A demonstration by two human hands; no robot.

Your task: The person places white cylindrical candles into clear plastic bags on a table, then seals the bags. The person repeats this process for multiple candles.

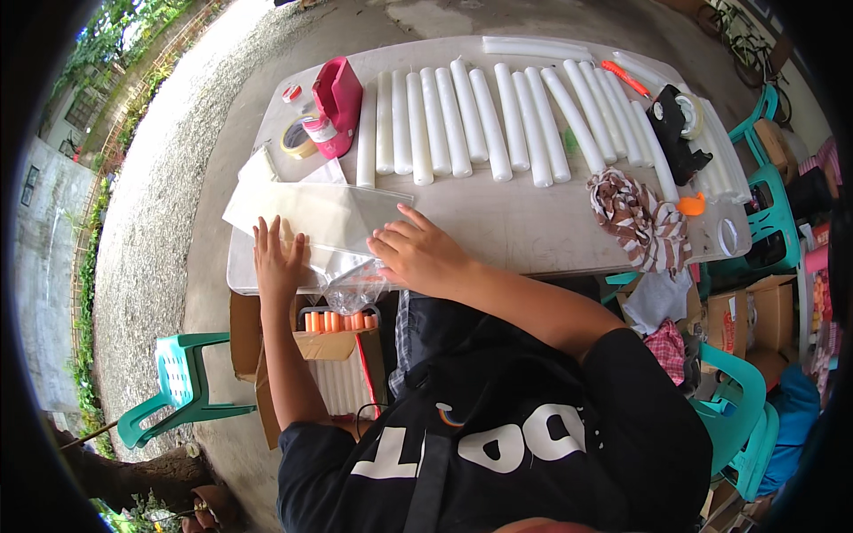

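- Clear plastic sleeves [306, 209] are lying loosely overlapped in front of the left end of the white candle row [490, 124]; slick film could be slipping apart if one layer gets tugged.
- A pink plastic holder [339, 98] is sitting just beside the row's left end, where a snagged sleeve could be knocking it over.
- The right hand [419, 253] is bending its fingers in front of the row, at the sleeves' right edge; I cannot tell whether it is pinching film.
- The left hand [281, 253] is resting on the sleeves, fingers spread wide, nearer and left of the row; uneven pressing could be creasing them.
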